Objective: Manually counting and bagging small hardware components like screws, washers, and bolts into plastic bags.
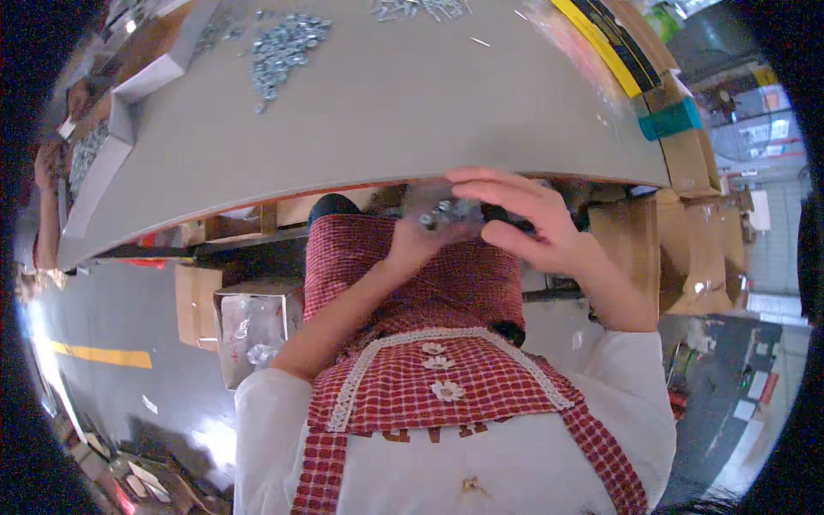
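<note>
At the table's front edge, above my lap, my left hand (416,243) is closed around what looks like a small transparent plastic bag (422,199) with shiny metal pieces (444,209) in it. Motion smears its fingers, and the exact kind of the pieces is hard to make out. My right hand (532,219) hovers just right of the bag, fingers stretched out and thumb apart, with nothing visible in its grip. On the grey table (386,103), a heap of small metal nuts (283,53) lies at the far left. Screws (421,9) are scattered at the far edge, with a single one (480,41) apart.
White cardboard trays (107,159) line the left side, one holding metal parts. Another person's arm (47,197) shows beyond them. At right are transparent bags (579,51), a yellow-black strip (614,43) and a teal roll (669,120). An opened carton (253,330) stands below left.
</note>
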Motion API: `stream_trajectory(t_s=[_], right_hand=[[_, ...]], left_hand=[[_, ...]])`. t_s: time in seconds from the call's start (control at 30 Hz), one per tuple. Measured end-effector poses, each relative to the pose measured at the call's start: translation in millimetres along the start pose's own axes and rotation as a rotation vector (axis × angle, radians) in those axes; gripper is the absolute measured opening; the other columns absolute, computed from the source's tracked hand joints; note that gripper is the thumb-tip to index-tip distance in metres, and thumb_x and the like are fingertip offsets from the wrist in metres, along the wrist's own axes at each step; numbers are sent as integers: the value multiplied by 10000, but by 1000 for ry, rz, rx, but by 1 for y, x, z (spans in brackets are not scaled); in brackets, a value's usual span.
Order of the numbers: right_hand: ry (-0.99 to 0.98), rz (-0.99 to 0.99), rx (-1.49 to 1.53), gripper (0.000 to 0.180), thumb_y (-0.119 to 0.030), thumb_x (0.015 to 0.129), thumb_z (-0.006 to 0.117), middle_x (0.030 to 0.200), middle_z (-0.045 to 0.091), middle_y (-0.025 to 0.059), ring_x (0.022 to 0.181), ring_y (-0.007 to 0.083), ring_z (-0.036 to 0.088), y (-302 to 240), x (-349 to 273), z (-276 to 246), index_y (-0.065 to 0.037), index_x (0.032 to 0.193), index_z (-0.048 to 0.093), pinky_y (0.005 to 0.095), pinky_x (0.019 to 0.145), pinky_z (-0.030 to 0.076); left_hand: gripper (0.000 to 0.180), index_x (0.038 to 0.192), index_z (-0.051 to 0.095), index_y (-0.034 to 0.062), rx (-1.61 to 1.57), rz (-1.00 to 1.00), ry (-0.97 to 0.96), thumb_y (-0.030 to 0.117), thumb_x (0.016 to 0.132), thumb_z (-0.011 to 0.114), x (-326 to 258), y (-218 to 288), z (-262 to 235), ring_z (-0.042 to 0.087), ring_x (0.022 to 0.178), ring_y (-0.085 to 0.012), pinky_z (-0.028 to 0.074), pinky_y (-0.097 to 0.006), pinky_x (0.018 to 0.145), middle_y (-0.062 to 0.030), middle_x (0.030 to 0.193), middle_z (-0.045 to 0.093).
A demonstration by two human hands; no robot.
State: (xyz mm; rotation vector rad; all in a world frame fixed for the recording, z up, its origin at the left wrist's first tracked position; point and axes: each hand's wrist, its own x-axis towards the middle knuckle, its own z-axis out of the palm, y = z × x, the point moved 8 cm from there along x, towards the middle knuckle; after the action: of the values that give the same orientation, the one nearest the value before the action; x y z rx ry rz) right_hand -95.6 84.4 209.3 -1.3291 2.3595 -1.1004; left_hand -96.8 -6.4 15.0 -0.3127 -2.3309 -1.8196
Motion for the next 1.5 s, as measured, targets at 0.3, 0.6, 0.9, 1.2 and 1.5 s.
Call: stream_trajectory(t_s=[0.3, 0.6, 0.9, 1.2, 1.5], right_hand=[[189, -35, -54, 439, 29, 782, 688, 1343, 569, 155, 1233, 309, 560, 13, -31, 7, -26, 1213, 623, 394, 1021, 458], [186, -173, -31, 357, -31, 798, 684, 1390, 523, 172, 1267, 339, 522, 11, -12, 29, -64, 1151, 639, 440, 1045, 441], [-5, -383, -12, 249, 8, 755, 659, 1389, 498, 197, 1362, 395, 387, -37, 21, 74, -44, 997, 636, 526, 1058, 389], [400, -62, -30, 114, -90, 852, 668, 901, 645, 100, 813, 304, 664, -30, 8, 7, -79, 946, 605, 378, 697, 539], [343, 93, -34, 186, -149, 879, 612, 967, 621, 143, 931, 366, 625, -19, -11, -8, -77, 1045, 573, 454, 783, 514]], left_hand=[[440, 1155, 651, 76, 67, -10, -21, 293, 794, 778, 0, -5, 0, 696, 901, -250, 541, -372, 821, -123, 996, 720], [445, 1134, 643, 41, -159, -270, -254, 204, 758, 815, -49, -34, -25, 649, 1018, -203, 502, -361, 886, -90, 1046, 704], [659, 1305, 499, -4, -225, 99, -354, -6, 702, 765, -52, 98, -89, 558, 1152, -195, 456, -346, 987, -89, 1184, 607], [154, 1013, 690, -21, 71, 127, 82, 16, 863, 689, -6, 166, -129, 669, 915, -207, 522, -320, 823, -121, 1025, 708], [93, 807, 597, 7, 178, 326, 82, -36, 738, 643, 20, 198, -89, 607, 681, -273, 479, -331, 630, -125, 749, 605]])
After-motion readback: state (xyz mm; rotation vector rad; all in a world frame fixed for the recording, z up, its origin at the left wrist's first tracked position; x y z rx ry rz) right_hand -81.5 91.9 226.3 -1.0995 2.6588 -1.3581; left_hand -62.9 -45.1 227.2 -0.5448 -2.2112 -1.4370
